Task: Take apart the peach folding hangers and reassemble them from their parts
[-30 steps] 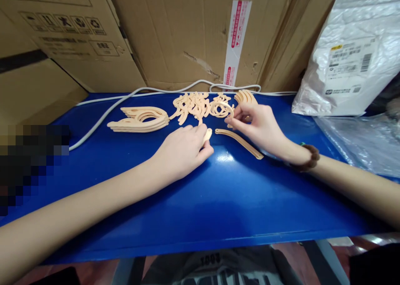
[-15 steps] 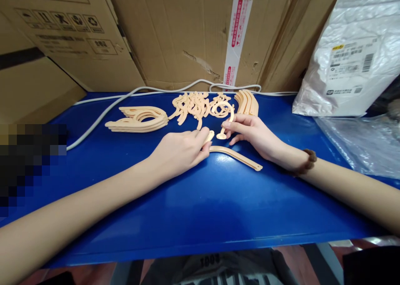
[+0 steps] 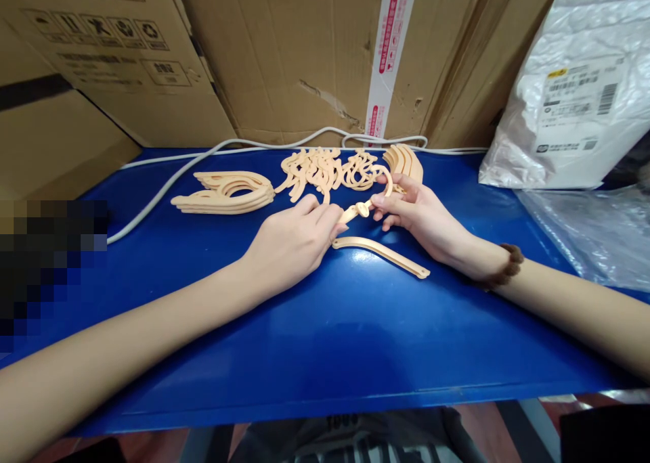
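My left hand (image 3: 299,236) is closed on a pale beige strip (image 3: 349,214) whose end with holes sticks out past the fingertips. Between thumb and fingers my right hand (image 3: 411,209) pinches a beige hook (image 3: 389,179), curved at the top, with a small round disc (image 3: 362,209) at its lower end. The disc meets the end of the strip; whether they are joined I cannot tell. Just below the hands a curved beige arm piece (image 3: 380,250) lies on the blue table (image 3: 325,341).
Behind the hands lie stacked beige hanger-shaped parts (image 3: 228,193), a pile of wavy hooks (image 3: 312,168) and stacked curved pieces (image 3: 405,163). A white cable (image 3: 172,182) runs along the back, before cardboard boxes (image 3: 284,57). A white plastic parcel (image 3: 569,111) stands at right.
The hook in my right hand has tilted, and its disc has come against the strip in my left hand. Both hands have drawn together slightly. The curved arm piece shows more of its left end.
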`<state>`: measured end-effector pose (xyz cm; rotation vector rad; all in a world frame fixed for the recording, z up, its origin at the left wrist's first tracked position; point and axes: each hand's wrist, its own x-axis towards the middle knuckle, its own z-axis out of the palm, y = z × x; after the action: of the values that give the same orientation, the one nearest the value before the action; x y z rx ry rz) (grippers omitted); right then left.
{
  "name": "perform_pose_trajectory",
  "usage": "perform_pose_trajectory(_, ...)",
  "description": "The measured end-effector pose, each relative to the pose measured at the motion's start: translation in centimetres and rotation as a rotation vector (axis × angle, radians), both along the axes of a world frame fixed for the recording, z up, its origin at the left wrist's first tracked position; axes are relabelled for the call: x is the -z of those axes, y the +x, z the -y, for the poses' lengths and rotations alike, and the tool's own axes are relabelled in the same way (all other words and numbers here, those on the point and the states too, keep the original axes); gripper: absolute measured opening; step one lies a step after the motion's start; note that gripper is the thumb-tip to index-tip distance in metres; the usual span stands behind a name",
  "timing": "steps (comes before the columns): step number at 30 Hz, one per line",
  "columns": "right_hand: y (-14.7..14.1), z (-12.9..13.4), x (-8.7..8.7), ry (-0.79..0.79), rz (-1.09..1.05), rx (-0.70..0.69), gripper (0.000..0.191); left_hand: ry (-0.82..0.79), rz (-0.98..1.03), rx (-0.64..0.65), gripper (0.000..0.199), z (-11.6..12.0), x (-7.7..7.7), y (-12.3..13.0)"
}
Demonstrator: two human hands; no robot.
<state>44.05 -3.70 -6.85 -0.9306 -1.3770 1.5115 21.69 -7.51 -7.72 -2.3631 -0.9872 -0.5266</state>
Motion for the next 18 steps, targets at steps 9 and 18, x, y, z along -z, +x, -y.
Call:
perform_pose_trajectory(9, 0.13, -0.26, 0.26, 0.020, 0.039, -0.034, 0.056, 0.043, 0.050, 0.015, 0.031, 0.03, 0.17, -0.06)
perform_pose_trajectory(18, 0.36, -0.04, 0.01, -0.008, 0.045, -0.092, 0.047, -0.241, 0.200, 0.207, 0.029, -0.64, 0.47, -0.41)
